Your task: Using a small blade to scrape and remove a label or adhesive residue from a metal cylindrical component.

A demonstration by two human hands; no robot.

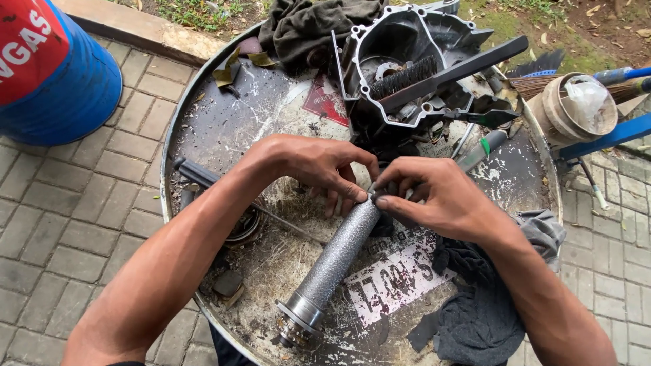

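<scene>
Both hands, left hand (319,166) and right hand (441,196), are pinching shut on the top end of the sparkly silver tube (336,261) lying across the round metal tabletop (203,129), probably working some small part loose, needing steady fingertip pull next.

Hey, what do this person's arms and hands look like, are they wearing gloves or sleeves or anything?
No gloves and no sleeves in view: both forearms are bare from the bottom edge of the picture up to the wrists. The left hand and the right hand are bare too, with no rings, watch or wristbands showing. The fingernails are short.
</scene>
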